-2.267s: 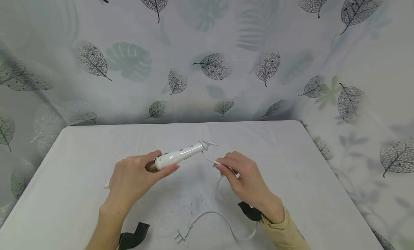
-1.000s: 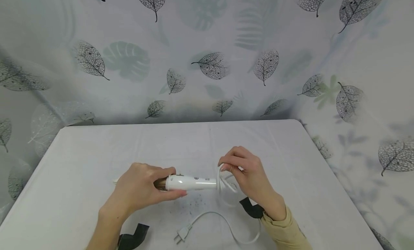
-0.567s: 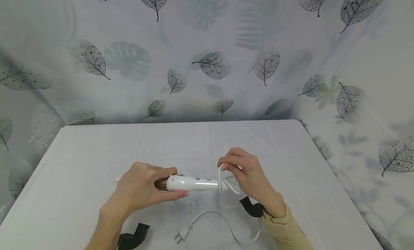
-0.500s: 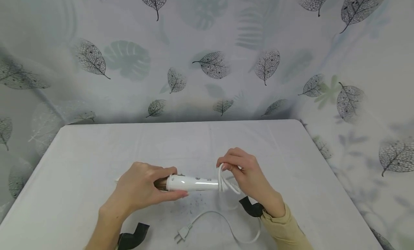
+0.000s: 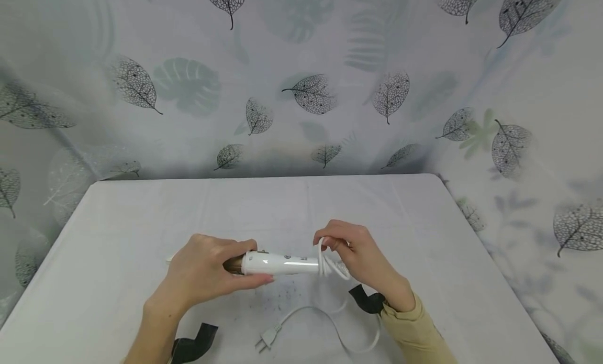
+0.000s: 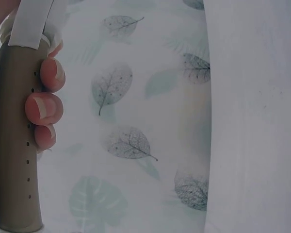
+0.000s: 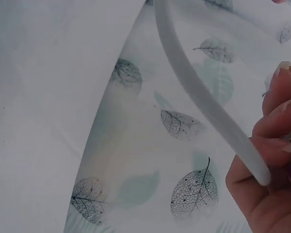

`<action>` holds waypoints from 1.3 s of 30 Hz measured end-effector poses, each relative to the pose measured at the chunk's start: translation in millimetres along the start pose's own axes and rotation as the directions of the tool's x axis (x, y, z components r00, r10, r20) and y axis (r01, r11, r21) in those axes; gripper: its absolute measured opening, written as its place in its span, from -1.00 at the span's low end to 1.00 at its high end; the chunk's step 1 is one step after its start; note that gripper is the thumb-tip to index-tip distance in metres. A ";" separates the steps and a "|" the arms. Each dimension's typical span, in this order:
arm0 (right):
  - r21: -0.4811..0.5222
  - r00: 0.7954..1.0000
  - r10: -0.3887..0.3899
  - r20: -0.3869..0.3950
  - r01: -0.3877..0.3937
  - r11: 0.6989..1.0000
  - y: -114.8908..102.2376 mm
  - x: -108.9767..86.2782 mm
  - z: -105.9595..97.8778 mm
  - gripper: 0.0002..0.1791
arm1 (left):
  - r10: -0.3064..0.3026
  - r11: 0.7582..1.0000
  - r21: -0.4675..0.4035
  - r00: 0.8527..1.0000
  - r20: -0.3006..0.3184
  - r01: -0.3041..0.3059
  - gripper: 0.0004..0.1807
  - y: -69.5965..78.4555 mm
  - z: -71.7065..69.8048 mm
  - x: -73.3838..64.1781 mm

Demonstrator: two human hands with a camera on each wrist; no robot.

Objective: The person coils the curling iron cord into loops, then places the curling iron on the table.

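Observation:
A curling iron (image 5: 280, 264) with a glossy white handle lies level above the table, its handle end to the right. My left hand (image 5: 200, 272) grips its gold-brown barrel, thumb below and fingers over the top. In the left wrist view, fingertips curl around the barrel (image 6: 14, 145), which has a row of small holes. My right hand (image 5: 363, 256) pinches the white power cord (image 5: 339, 269) beside the handle's end, where loops of cord bunch up. The right wrist view shows the cord (image 7: 203, 99) running into curled fingers. The far end of the iron is mostly hidden behind my left hand.
The cord's two-pin plug (image 5: 268, 337) lies on the white-covered table (image 5: 155, 207) near the front, with slack cord curving to the right. Black straps (image 5: 194, 344) sit at both wrists. Leaf-patterned curtain (image 5: 301, 133) surrounds the back and sides.
The curling iron has swung from tilted up to level and come lower. Cord loops now gather at its handle end by my right hand. In the last half second the right hand shifts only slightly.

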State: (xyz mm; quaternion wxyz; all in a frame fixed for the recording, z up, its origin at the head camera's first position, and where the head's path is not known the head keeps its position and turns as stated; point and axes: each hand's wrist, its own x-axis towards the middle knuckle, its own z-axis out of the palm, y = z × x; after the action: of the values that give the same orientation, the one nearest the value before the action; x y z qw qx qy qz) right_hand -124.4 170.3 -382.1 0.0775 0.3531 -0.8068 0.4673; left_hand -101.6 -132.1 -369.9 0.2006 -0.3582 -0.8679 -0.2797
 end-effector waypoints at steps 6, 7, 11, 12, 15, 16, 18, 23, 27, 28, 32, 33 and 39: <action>0.001 0.997 0.029 0.070 -0.029 1.000 1.2 -1.7 2.7 -0.80 | 0.004 1.000 0.027 0.999 -0.045 -0.003 -0.63 -0.7 -1.7 0.6; -0.010 0.996 0.029 0.080 -0.028 1.000 0.8 -1.6 3.3 -0.79 | -0.006 1.000 0.029 0.999 -0.049 0.007 -0.64 -0.5 -1.9 0.7; -0.019 0.994 0.057 0.093 -0.055 0.998 -2.6 -0.4 7.0 -0.67 | -0.076 0.997 0.015 0.994 -0.076 0.077 -0.64 -0.1 -2.3 1.0; -0.015 0.993 0.077 0.095 -0.076 0.997 -3.8 0.1 8.2 -0.65 | -0.099 0.995 0.010 0.991 -0.087 0.100 -0.64 0.0 -2.2 1.0; -0.016 0.988 0.124 0.092 -0.123 0.992 -6.0 1.0 12.0 -0.63 | -0.169 0.985 0.014 0.979 -0.113 0.171 -0.63 0.1 -1.6 1.0; -0.033 0.986 0.138 0.089 -0.136 0.990 -6.9 1.3 13.1 -0.67 | -0.187 0.981 0.022 0.975 -0.122 0.191 -0.63 0.2 -1.1 1.2; -0.079 0.985 0.151 0.084 -0.145 0.986 -8.4 2.0 15.0 -0.78 | -0.217 0.974 0.039 0.966 -0.137 0.225 -0.63 0.5 -0.2 2.0; -0.136 0.983 0.170 0.070 -0.159 0.978 -10.2 3.4 17.8 -0.73 | -0.267 0.957 0.074 0.951 -0.154 0.280 -0.64 0.5 0.5 3.1; -0.146 0.982 0.189 0.030 -0.183 0.972 -8.6 3.1 20.7 -0.74 | -0.267 0.954 0.098 0.950 -0.164 0.285 -0.62 -2.2 3.4 3.2; -0.150 0.981 0.193 0.020 -0.188 0.971 -8.3 2.8 21.5 -0.75 | -0.264 0.953 0.107 0.950 -0.166 0.283 -0.61 -2.9 4.1 3.4; -0.156 0.977 0.215 0.007 -0.211 0.965 -8.4 2.2 23.0 -0.84 | -0.266 0.946 0.144 0.949 -0.169 0.291 -0.59 -4.9 4.8 3.8; -0.154 0.975 0.223 0.008 -0.220 0.963 -8.4 2.2 23.1 -0.86 | -0.267 0.944 0.152 0.948 -0.170 0.293 -0.59 -5.1 4.8 4.0; -0.123 0.965 0.260 0.033 -0.255 0.959 -8.4 3.2 22.4 -0.82 | -0.271 0.935 0.179 0.942 -0.197 0.306 -0.60 -5.4 5.0 4.9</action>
State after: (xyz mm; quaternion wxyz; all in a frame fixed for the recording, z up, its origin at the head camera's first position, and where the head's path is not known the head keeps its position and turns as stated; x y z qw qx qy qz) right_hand -116.7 147.9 -387.2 0.0172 0.2512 -0.8736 0.4164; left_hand -109.5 -129.6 -372.8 0.2665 -0.1786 -0.9152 -0.2438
